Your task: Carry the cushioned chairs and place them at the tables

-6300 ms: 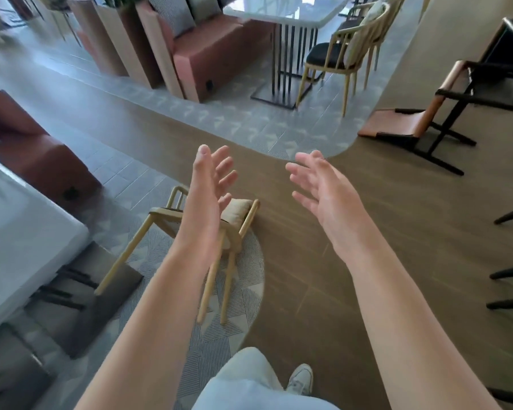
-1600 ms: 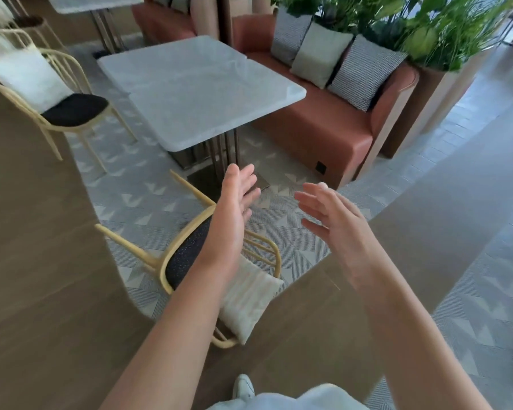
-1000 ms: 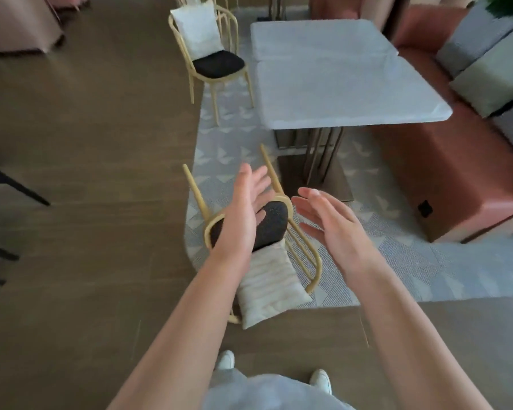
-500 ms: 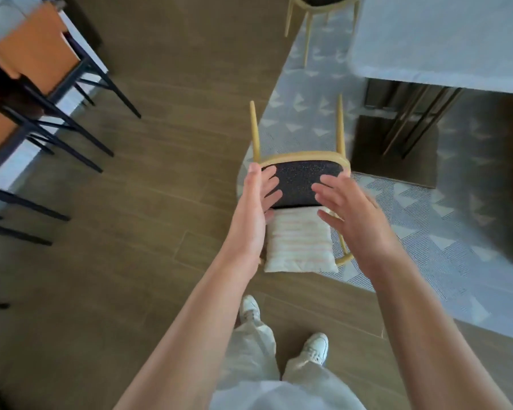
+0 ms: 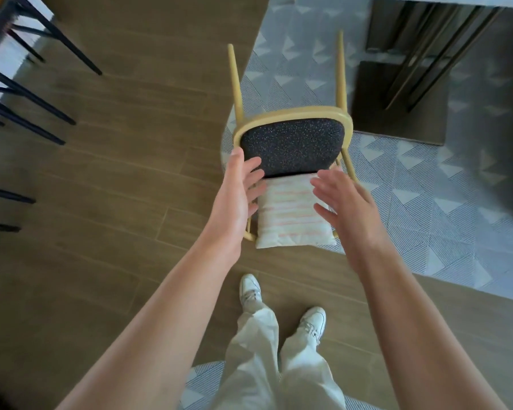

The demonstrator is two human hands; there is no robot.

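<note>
Wood-plank floor (image 5: 107,179) fills the left and lower part of the frame, meeting a grey triangle-patterned rug (image 5: 427,208) on the right. At the upper right stands a table's dark metal pedestal base (image 5: 403,84), with only a sliver of the tabletop showing at the top edge. Black chair legs (image 5: 21,93) cross the upper left corner.

In the centre a cushioned chair (image 5: 292,143) with a pale yellow frame lies tipped on its back, half on the rug and half on the wood, its dark speckled seat facing the camera and two legs pointing toward the top of the frame. A cream striped pillow (image 5: 293,217) lies against its backrest, just below the seat.

The left hand (image 5: 239,187) reaches in at the chair's left edge, fingers straight and spread, thumb near the frame; contact cannot be told. The right hand (image 5: 344,202) hovers over the pillow's right side, fingers extended and relaxed, gripping nothing.

At the bottom centre are white trousers and two white sneakers (image 5: 282,306) on the wood
</note>
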